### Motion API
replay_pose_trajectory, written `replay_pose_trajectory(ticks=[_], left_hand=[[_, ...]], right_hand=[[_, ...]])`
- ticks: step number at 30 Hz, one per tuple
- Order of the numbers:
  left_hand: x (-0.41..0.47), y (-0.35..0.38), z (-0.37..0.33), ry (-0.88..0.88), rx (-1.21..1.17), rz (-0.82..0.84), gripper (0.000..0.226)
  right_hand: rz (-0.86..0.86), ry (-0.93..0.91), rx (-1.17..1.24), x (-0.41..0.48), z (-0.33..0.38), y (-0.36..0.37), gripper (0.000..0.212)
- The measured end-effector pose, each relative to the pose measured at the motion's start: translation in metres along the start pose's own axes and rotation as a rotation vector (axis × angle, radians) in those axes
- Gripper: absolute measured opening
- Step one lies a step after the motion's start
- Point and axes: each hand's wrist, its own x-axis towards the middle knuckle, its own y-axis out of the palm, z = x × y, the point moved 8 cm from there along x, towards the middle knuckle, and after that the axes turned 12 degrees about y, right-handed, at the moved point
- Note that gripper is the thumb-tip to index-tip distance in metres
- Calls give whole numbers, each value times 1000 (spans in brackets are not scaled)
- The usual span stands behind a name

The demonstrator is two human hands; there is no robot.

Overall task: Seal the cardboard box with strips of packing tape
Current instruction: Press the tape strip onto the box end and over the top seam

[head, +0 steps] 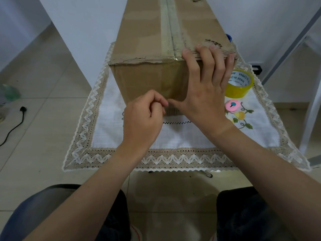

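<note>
A long brown cardboard box [145, 49] stands on a small table with a white lace-edged cloth [173, 136]. A strip of clear tape [167, 32] runs along its top seam and down the near face. My right hand [206, 80] lies flat on the near face, fingers spread over the top edge and thumb low on the tape. My left hand [144, 117] is curled just left of that thumb, fingertips pinched at the tape's lower end. A yellow tape roll [240, 84] sits to the right of the box, partly hidden by my right hand.
A small pink round object [231, 105] lies on the cloth below the tape roll. A metal frame [311, 105] stands to the right of the table. A black cable with a plug [17, 122] lies on the tiled floor at left. My knees are below the table edge.
</note>
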Motion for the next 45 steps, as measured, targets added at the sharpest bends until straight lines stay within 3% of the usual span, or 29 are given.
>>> replay_pose_trajectory(ticks=[2,4,9,12,15,25,33,41,45], left_hand=[[8,-9,-19,246,211,-76,19],[17,-15,-31,380,375,-152,21],[45,-25,-45,370,581,-238,34],[64,-17,-43,376,582,-131,33],[70,-11,-35,351,550,-71,32],[70,-17,-28,385,397,-146,20],[72,-18,-28,371,414,-140,27],[73,-20,-24,397,421,-44,28],[72,-19,-24,379,442,-35,36]], right_hand=[[-11,0,6,-1,1,-1,117],[-15,5,32,1,0,-6,109],[25,90,229,19,-7,-28,56],[18,157,276,29,-7,-32,46],[15,214,307,39,-5,-30,42],[132,144,442,50,-14,-29,24],[102,208,401,54,-11,-32,39],[178,174,492,55,-19,-31,23],[141,217,437,53,-16,-32,36]])
